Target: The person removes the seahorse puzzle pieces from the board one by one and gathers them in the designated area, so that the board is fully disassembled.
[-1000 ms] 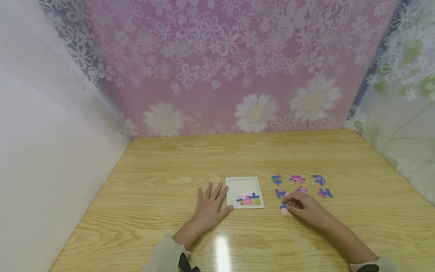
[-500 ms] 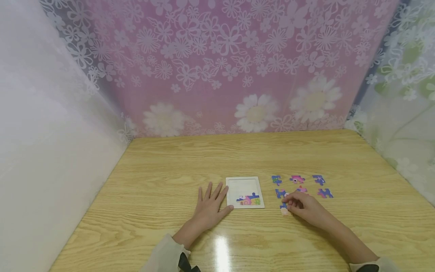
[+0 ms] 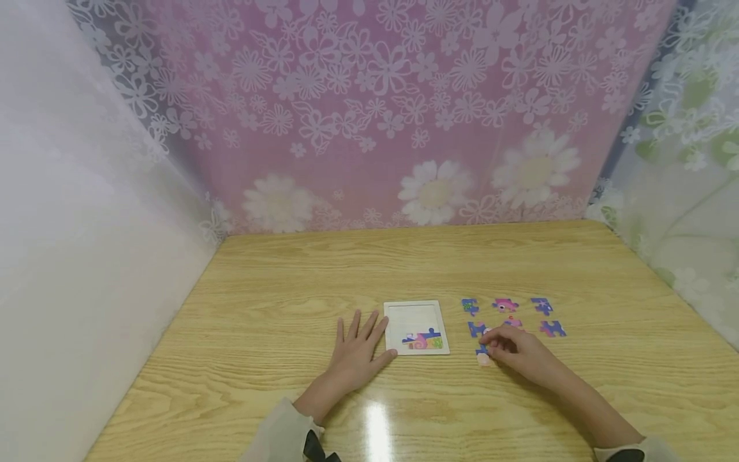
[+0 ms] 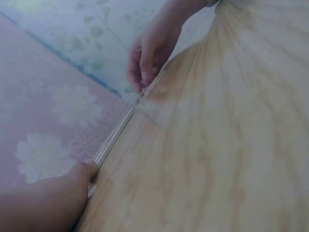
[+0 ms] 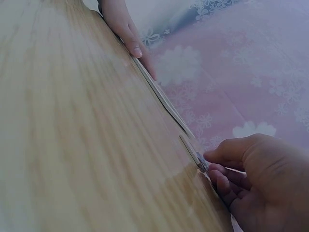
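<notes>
In the head view, my left hand [image 3: 353,358] lies flat on the table with fingers spread, its thumb and index fingertip at the left edge of a square white puzzle frame [image 3: 388,328]. Joined puzzle pieces [image 3: 426,340] in pink, blue and green fill the frame's lower right. To the right, my right hand [image 3: 519,353] has curled fingers and pinches the edge of a blue and cream puzzle piece [image 3: 482,359] low over the table. The right wrist view shows that piece [image 5: 190,151] edge-on at the fingertips, partly hidden by them.
Around the right hand lie several loose pieces: a green and blue one [image 3: 470,306], a pink fish-eye one [image 3: 505,305], a starfish one [image 3: 542,305] and a blue and pink one [image 3: 552,328]. The wooden table [image 3: 277,289] meets flowered curtains [image 3: 358,128] behind.
</notes>
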Demonstrator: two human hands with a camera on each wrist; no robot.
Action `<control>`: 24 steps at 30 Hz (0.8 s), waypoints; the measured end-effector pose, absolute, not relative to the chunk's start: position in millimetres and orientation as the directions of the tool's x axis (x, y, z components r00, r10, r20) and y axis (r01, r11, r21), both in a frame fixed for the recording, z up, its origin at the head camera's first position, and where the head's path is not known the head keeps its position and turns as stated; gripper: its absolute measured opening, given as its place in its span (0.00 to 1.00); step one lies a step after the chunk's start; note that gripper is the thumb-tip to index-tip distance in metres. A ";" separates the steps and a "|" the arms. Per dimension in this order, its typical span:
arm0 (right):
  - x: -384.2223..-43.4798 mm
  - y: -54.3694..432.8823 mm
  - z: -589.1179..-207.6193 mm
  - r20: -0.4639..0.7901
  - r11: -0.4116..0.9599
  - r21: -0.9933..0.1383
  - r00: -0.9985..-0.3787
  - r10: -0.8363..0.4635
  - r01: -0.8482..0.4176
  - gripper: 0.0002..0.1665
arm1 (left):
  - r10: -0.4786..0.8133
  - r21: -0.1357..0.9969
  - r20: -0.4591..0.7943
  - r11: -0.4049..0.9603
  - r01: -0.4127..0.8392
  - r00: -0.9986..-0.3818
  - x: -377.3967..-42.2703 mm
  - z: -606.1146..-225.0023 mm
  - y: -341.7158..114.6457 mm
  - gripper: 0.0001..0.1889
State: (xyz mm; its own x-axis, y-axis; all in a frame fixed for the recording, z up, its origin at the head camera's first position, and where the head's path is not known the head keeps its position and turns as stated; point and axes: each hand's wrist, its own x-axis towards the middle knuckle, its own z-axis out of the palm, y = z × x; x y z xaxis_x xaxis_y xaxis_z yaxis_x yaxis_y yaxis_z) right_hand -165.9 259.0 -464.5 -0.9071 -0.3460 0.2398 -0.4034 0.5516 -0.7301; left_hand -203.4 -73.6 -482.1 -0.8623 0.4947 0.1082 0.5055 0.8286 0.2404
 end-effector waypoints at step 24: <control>-200.8 200.0 -425.4 0.323 0.457 -0.695 -0.808 -0.492 -0.555 0.09 | 0.493 0.238 0.111 0.830 0.504 -0.863 -204.6 -482.6 -74.2 0.37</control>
